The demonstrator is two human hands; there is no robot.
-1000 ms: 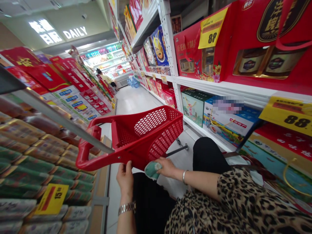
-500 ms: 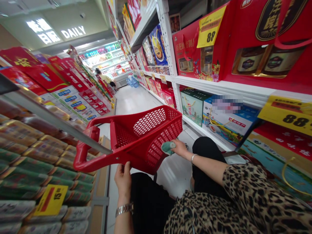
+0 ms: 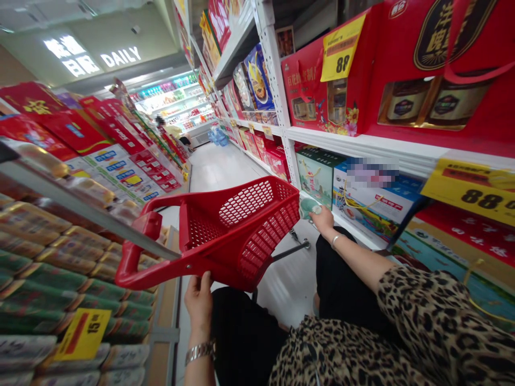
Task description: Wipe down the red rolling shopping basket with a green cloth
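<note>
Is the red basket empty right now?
Empty: the red plastic basket shows bare mesh inside, with nothing lying in it, while the left hand holds it by its handle.

Floor: pale glossy tiles (image 3: 225, 166)
Right side: white metal shelving (image 3: 277, 80)
Far end: lit display case (image 3: 173, 99)
Wall: glowing DAILY sign (image 3: 120, 56)

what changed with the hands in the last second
The right hand moved forward, away from the body, past the red shopping basket, taking the small green patterned pouch toward the green box on the low shelf. Nothing was let go. The left hand stays on the basket's handle.
</note>
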